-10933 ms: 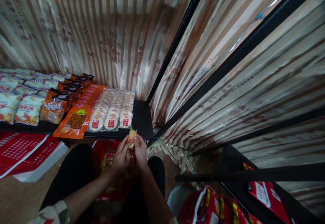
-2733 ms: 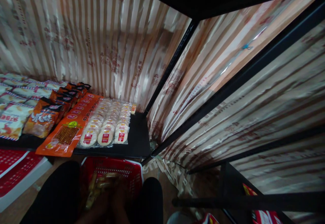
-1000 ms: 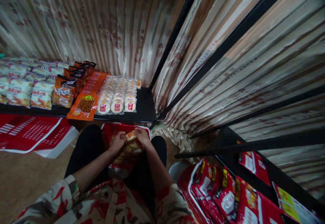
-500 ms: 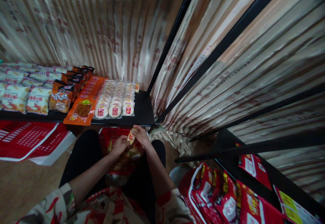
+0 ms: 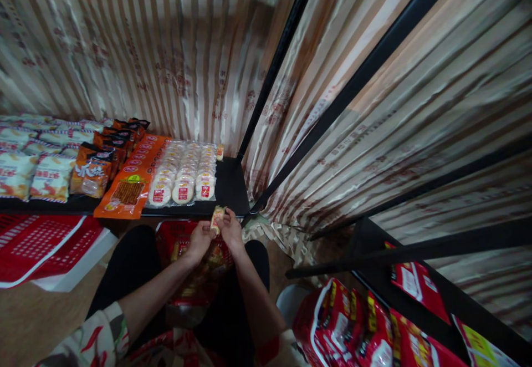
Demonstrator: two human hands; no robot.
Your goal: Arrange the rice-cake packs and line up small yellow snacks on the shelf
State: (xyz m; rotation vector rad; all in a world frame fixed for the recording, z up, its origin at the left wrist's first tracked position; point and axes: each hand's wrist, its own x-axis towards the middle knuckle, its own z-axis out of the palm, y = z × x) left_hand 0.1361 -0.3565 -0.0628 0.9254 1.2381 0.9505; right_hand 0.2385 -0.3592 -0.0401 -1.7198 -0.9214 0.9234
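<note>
A small gold snack packet with red print (image 5: 216, 220) is held between my two hands, above the front edge of the black shelf (image 5: 230, 189). My left hand (image 5: 201, 238) pinches its lower left side. My right hand (image 5: 231, 229) grips its right side. Below them, a red basket (image 5: 164, 236) stands between my knees, with several similar gold packets (image 5: 214, 261) in it. On the shelf, several rows of round white wrapped crackers (image 5: 183, 181) lie left of the bare corner. One small gold packet (image 5: 220, 152) stands behind them.
Left along the shelf are an orange snack bag (image 5: 128, 184), orange-and-black bags (image 5: 91, 172) and white bags (image 5: 52, 176). A red basket (image 5: 41, 245) sits beneath. Black metal poles (image 5: 332, 106) cross the right side before a striped curtain (image 5: 174, 51). Red packages (image 5: 338, 322) fill a basket at lower right.
The packet and both hands have risen slightly to the shelf's front edge, and the packet is more upright. The view has shifted, so the shelf appears lower and further left.
</note>
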